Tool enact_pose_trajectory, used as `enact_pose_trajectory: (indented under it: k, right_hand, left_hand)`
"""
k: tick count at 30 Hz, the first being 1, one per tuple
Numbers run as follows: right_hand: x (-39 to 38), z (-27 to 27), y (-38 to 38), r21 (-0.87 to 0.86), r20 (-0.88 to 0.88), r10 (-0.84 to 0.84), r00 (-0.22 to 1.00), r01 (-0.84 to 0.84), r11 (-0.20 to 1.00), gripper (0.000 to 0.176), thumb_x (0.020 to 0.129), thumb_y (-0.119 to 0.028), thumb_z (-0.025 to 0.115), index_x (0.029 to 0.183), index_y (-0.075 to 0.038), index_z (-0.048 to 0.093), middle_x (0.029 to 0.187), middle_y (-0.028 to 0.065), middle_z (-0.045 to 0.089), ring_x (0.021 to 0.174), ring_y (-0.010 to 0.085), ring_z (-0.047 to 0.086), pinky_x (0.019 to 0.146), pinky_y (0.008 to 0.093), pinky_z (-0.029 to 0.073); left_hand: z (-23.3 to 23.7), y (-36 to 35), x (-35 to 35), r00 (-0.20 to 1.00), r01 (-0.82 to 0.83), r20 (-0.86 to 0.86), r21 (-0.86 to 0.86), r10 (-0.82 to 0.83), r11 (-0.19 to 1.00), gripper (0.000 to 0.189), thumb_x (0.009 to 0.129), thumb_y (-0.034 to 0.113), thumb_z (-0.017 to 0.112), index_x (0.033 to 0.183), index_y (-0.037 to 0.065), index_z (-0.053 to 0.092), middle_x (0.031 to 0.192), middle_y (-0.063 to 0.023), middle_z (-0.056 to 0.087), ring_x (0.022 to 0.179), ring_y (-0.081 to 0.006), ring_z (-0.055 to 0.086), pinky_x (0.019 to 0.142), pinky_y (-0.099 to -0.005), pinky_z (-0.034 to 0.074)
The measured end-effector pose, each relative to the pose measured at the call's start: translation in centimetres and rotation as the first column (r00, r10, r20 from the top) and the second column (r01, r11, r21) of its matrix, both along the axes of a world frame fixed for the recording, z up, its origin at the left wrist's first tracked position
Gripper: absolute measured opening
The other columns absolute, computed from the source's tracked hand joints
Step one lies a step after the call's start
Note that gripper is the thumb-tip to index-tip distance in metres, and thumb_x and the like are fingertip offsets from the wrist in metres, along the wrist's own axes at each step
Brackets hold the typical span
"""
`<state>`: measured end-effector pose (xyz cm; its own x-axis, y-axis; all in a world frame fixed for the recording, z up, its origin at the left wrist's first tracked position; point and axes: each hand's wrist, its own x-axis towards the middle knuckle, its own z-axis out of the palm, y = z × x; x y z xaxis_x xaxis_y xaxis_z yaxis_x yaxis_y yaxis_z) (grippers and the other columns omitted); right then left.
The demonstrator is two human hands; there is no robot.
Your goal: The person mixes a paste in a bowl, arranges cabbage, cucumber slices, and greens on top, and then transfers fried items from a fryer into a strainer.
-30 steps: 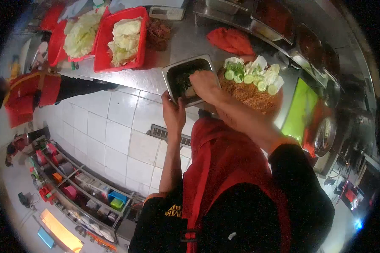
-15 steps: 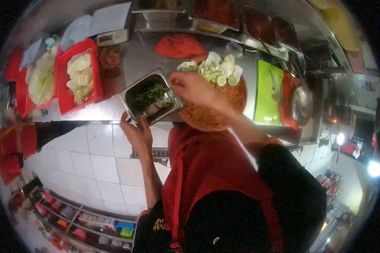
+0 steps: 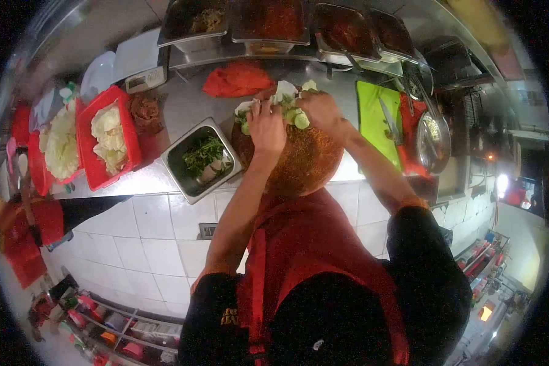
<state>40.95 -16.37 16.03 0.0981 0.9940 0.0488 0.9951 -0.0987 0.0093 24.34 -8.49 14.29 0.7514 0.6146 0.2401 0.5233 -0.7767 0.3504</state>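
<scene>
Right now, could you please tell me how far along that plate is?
Done: rice fills the plate, with cucumber and cabbage at its far edge. In hand: the left hand and right hand both rest on them, apparently arranging. Left: probably little; the herbs sit in the pan beside it.

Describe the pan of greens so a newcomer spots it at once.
On the stainless steel counter, look left of the round plate of orange-brown food. The square steel pan of dark green herbs sits at the front edge; unlike the red plastic trays farther left, it is bare metal.
</scene>
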Motion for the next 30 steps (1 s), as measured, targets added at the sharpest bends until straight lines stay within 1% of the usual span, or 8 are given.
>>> enact_pose_trajectory:
  k: [2, 12, 14, 15, 17, 20, 24, 30]
  right_hand:
    - [0.0, 0.0, 0.1, -0.096, 0.121, 0.058, 0.991, -0.047, 0.994, 0.019, 0.077, -0.008, 0.061, 0.094, -0.008, 0.07, 0.107, 0.0104, 0.066, 0.094, 0.0266, 0.068, 0.076, 0.0369, 0.057]
    - [0.1, -1.6, -1.2, -0.04, 0.036, 0.071, 0.997, -0.069, 0.997, 0.027, 0.08, -0.011, 0.063, 0.106, -0.01, 0.065, 0.101, 0.0083, 0.063, 0.101, 0.0247, 0.064, 0.079, 0.0362, 0.056]
    - [-0.3, -0.4, -1.5, 0.193, -0.177, 0.024, 0.984, 0.01, 0.981, 0.027, 0.08, -0.013, 0.065, 0.108, -0.01, 0.064, 0.099, 0.0121, 0.065, 0.095, 0.0292, 0.066, 0.075, 0.0404, 0.057]
    - [-0.9, -0.2, -1.4, 0.196, -0.18, 0.031, 0.983, 0.005, 0.981, 0.027, 0.08, -0.013, 0.065, 0.108, -0.01, 0.064, 0.099, 0.0121, 0.065, 0.095, 0.0292, 0.066, 0.075, 0.0404, 0.057]
    - [-2.7, -0.2, -0.7, -0.063, -0.416, -0.288, 0.862, 0.289, 0.955, 0.028, 0.079, -0.015, 0.067, 0.106, -0.01, 0.063, 0.094, 0.016, 0.067, 0.085, 0.0348, 0.067, 0.07, 0.0451, 0.056]
    - [-3.8, -2.2, 0.3, -0.163, -0.38, -0.447, 0.81, 0.417, 0.894, 0.028, 0.079, -0.017, 0.068, 0.105, -0.009, 0.062, 0.087, 0.0176, 0.068, 0.077, 0.0382, 0.068, 0.068, 0.0479, 0.056]
    - [-4.3, -3.3, 0.8, -0.055, -0.48, -0.487, 0.73, 0.529, 0.847, 0.029, 0.076, -0.016, 0.069, 0.104, -0.009, 0.061, 0.084, 0.0174, 0.068, 0.078, 0.0381, 0.068, 0.068, 0.0483, 0.055]
    - [-4.4, -4.9, 0.8, 0.189, -0.766, -0.255, 0.59, 0.586, 0.788, 0.021, 0.078, -0.015, 0.067, 0.098, -0.009, 0.065, 0.089, 0.0168, 0.07, 0.079, 0.0375, 0.068, 0.068, 0.0475, 0.053]
  left_hand:
    - [0.0, 0.5, 0.7, 0.997, -0.02, -0.075, 0.057, 0.024, 0.998, 0.038, 0.076, 0.025, 0.078, 0.11, 0.013, 0.068, 0.119, -0.0107, 0.056, 0.122, -0.0311, 0.045, 0.094, -0.0465, 0.038]
    - [-0.7, 0.1, -0.7, 0.998, -0.06, 0.037, 0.038, 0.058, 0.997, 0.041, 0.069, 0.017, 0.079, 0.107, 0.012, 0.067, 0.113, -0.0098, 0.055, 0.112, -0.0303, 0.047, 0.092, -0.0444, 0.037]
    - [0.0, 0.1, -1.1, 0.995, -0.077, 0.063, 0.037, 0.075, 0.996, 0.041, 0.069, 0.015, 0.079, 0.108, 0.012, 0.067, 0.112, -0.0092, 0.055, 0.111, -0.0299, 0.048, 0.092, -0.0445, 0.038]
    - [0.5, 0.0, -1.3, 0.994, -0.088, 0.07, 0.039, 0.085, 0.995, 0.04, 0.069, 0.014, 0.079, 0.107, 0.013, 0.068, 0.111, -0.0085, 0.054, 0.11, -0.0299, 0.048, 0.091, -0.0451, 0.038]
    - [0.1, -0.1, -1.5, 0.993, -0.098, 0.067, 0.04, 0.095, 0.994, 0.038, 0.068, 0.012, 0.078, 0.105, 0.013, 0.069, 0.109, -0.0078, 0.054, 0.109, -0.0299, 0.047, 0.091, -0.0458, 0.038]
    - [-1.4, 0.0, -1.2, 0.993, -0.114, 0.055, 0.132, 0.107, 0.985, 0.034, 0.067, 0.012, 0.078, 0.1, 0.012, 0.071, 0.107, -0.007, 0.053, 0.108, -0.0303, 0.047, 0.091, -0.0469, 0.038]
    - [-1.7, -0.3, -0.8, 0.988, -0.12, 0.104, 0.041, 0.115, 0.992, 0.033, 0.065, 0.011, 0.078, 0.097, 0.011, 0.072, 0.108, -0.0069, 0.053, 0.108, -0.0304, 0.047, 0.089, -0.0465, 0.037]
    - [-2.4, 0.0, -0.9, 0.99, -0.092, 0.106, 0.014, 0.09, 0.996, 0.037, 0.064, 0.011, 0.077, 0.1, 0.011, 0.07, 0.109, -0.0082, 0.053, 0.106, -0.0314, 0.047, 0.086, -0.0461, 0.036]
